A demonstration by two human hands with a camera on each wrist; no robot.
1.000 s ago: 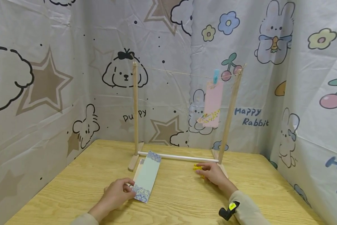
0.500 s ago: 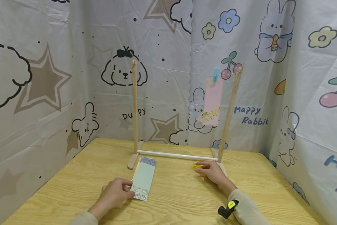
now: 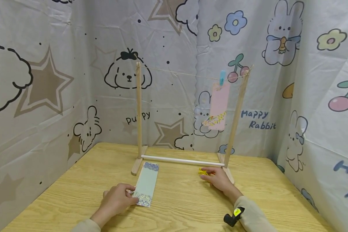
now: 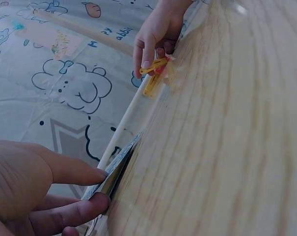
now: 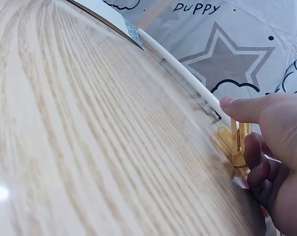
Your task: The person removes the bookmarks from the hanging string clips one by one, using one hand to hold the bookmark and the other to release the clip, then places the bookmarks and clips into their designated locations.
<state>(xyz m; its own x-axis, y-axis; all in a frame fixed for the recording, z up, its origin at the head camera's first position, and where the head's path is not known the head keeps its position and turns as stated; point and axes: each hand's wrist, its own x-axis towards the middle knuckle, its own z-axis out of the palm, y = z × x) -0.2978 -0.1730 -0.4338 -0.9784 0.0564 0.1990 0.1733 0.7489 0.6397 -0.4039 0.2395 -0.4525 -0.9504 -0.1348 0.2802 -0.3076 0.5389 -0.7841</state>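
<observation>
My left hand (image 3: 115,199) pinches the near left edge of a pale green paper card (image 3: 147,180) with blue patterned ends, thumb on top and a finger underneath. The left wrist view shows the card (image 4: 120,162) tilted at this edge over the wood. A thin cream strip of another card shows along its left side. At the foot of the stand's right post, my right hand (image 3: 218,180) has thumb and curled fingers around a yellow clothespin (image 5: 241,142). A second yellow piece sits close beside it, and something red shows under the fingers in the left wrist view.
Behind the cards stands a wooden frame with a left post (image 3: 139,111), a right post (image 3: 237,119) and a white bottom rod (image 3: 182,160). From its string (image 3: 179,72) hangs a pink card (image 3: 219,101) by a blue clothespin (image 3: 222,78). A printed curtain surrounds the table.
The far end of the pale green card has swung left and come down over the card beneath, hiding most of it. Both hands stay almost where they were.
</observation>
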